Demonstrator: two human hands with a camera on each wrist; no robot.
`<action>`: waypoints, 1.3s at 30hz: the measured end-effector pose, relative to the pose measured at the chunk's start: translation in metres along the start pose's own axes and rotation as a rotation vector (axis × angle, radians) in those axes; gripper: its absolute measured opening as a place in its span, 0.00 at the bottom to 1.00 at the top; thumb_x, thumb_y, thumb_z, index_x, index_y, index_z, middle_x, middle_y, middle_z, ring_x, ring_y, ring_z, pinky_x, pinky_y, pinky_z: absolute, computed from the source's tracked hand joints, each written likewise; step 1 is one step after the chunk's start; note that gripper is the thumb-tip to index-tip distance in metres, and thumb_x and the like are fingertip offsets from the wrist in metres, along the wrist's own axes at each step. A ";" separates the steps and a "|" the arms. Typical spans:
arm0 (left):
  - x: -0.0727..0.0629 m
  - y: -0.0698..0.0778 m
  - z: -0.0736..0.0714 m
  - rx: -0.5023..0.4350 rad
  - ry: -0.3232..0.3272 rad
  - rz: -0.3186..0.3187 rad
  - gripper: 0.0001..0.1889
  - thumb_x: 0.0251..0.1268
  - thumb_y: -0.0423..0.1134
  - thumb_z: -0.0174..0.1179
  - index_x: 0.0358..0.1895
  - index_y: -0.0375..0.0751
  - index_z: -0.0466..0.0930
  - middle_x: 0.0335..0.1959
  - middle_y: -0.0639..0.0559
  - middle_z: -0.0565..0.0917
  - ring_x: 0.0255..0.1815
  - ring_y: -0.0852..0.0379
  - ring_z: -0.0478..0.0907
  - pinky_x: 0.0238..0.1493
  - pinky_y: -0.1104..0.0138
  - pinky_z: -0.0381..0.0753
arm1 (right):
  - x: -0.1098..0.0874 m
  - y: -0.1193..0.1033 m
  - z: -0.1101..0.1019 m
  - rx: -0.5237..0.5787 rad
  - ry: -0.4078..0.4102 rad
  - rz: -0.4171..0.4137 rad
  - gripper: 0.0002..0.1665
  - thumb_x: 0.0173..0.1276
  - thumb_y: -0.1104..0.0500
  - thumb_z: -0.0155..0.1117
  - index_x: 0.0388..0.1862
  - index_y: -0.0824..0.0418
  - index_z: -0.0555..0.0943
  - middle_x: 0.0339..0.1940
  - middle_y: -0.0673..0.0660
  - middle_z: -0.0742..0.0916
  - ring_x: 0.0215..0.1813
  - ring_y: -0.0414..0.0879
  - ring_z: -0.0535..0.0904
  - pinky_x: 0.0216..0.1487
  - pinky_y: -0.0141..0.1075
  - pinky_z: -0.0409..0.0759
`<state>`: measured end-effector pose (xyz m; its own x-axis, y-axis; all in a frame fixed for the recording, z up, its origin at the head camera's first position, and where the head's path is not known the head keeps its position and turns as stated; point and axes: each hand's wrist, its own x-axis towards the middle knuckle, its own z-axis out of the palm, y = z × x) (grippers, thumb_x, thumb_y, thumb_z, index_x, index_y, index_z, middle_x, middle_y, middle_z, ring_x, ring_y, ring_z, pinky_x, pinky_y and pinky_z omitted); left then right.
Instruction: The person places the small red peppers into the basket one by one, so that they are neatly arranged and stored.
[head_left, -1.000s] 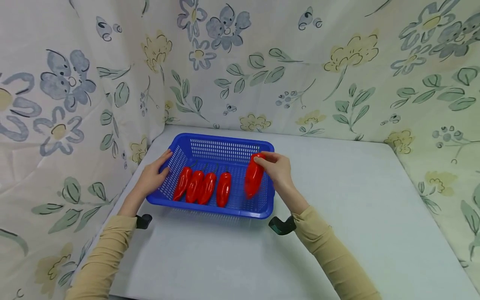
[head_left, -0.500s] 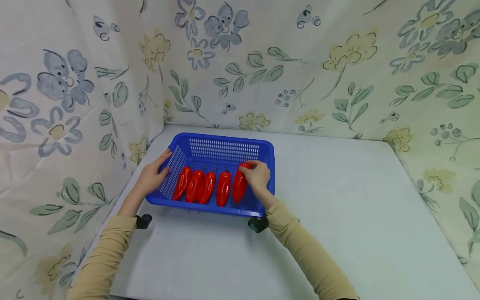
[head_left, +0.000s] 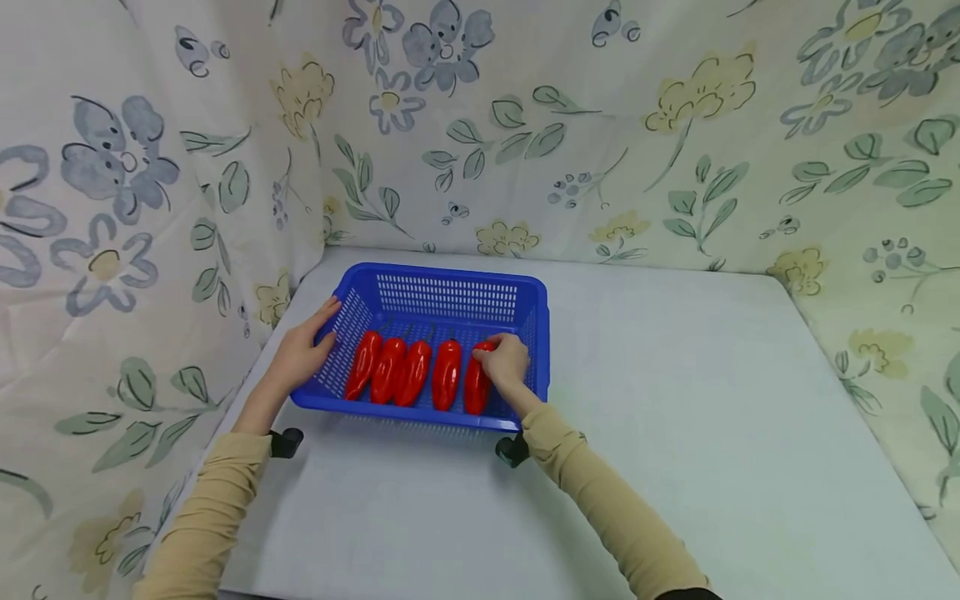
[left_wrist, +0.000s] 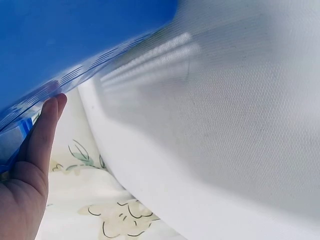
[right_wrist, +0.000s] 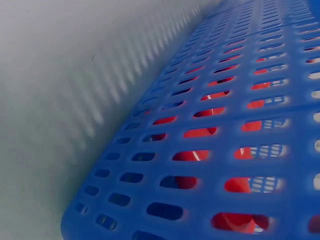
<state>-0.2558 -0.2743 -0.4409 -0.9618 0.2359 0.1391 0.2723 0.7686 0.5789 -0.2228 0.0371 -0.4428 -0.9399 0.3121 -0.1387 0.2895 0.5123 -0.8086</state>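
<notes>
A blue perforated plastic basket [head_left: 412, 417] sits on the white table. At its left end my left hand [head_left: 296, 358] grips the rim, thumb towards the inside; the left wrist view catches the fingers [left_wrist: 42, 135] against the outer wall. Inside the basket, my right hand [head_left: 507, 360] pinches the upper end of a red pepper [head_left: 476, 392], which lies low over the basket floor. To its left lies a row of several glossy red peppers [head_left: 446, 375] with dark stems. The basket wall [right_wrist: 295, 135] hides my right hand in the right wrist view.
White table [head_left: 712, 400] spreads out right of the basket and in front of it. A floral cloth [head_left: 570, 150] hangs behind the table and along its left side. Each wrist carries a small black device [head_left: 285, 443].
My right hand has carried the red pepper left and lowered it beside the others at the basket floor. My left hand stays on the rim.
</notes>
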 end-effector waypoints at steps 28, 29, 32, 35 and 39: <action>-0.004 -0.008 0.000 0.000 -0.004 -0.007 0.28 0.69 0.32 0.47 0.73 0.41 0.57 0.75 0.45 0.56 0.72 0.35 0.57 0.69 0.40 0.58 | -0.023 -0.006 -0.036 0.298 -0.231 0.022 0.27 0.65 0.57 0.61 0.61 0.68 0.74 0.60 0.65 0.80 0.62 0.57 0.76 0.63 0.47 0.75; -0.004 -0.009 0.000 0.001 -0.002 -0.004 0.28 0.69 0.32 0.48 0.73 0.41 0.58 0.75 0.45 0.57 0.72 0.35 0.57 0.69 0.40 0.58 | -0.026 -0.007 -0.042 0.331 -0.245 0.014 0.27 0.66 0.56 0.60 0.62 0.67 0.73 0.61 0.65 0.80 0.63 0.56 0.76 0.64 0.46 0.75; -0.004 -0.010 0.000 0.007 0.004 0.002 0.28 0.69 0.31 0.48 0.72 0.41 0.58 0.75 0.45 0.57 0.72 0.35 0.58 0.69 0.40 0.58 | -0.036 -0.008 -0.064 0.422 -0.280 -0.005 0.27 0.69 0.55 0.57 0.64 0.64 0.72 0.63 0.63 0.78 0.64 0.54 0.75 0.65 0.44 0.74; -0.005 -0.011 -0.002 0.017 0.003 -0.008 0.28 0.69 0.32 0.48 0.72 0.41 0.58 0.75 0.45 0.56 0.72 0.35 0.57 0.68 0.40 0.58 | -0.044 -0.005 -0.087 0.488 -0.300 -0.013 0.27 0.71 0.55 0.55 0.66 0.63 0.70 0.65 0.62 0.77 0.66 0.54 0.73 0.65 0.41 0.73; -0.008 -0.011 -0.004 0.048 0.015 -0.022 0.28 0.70 0.34 0.47 0.72 0.41 0.58 0.75 0.46 0.56 0.72 0.34 0.58 0.67 0.39 0.59 | -0.050 0.007 -0.114 0.536 -0.311 -0.027 0.28 0.73 0.55 0.52 0.68 0.65 0.67 0.67 0.62 0.75 0.68 0.54 0.72 0.65 0.37 0.72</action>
<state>-0.2508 -0.2869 -0.4447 -0.9678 0.2097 0.1393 0.2517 0.8013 0.5427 -0.1531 0.1159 -0.3765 -0.9778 0.0156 -0.2088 0.2091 0.0184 -0.9777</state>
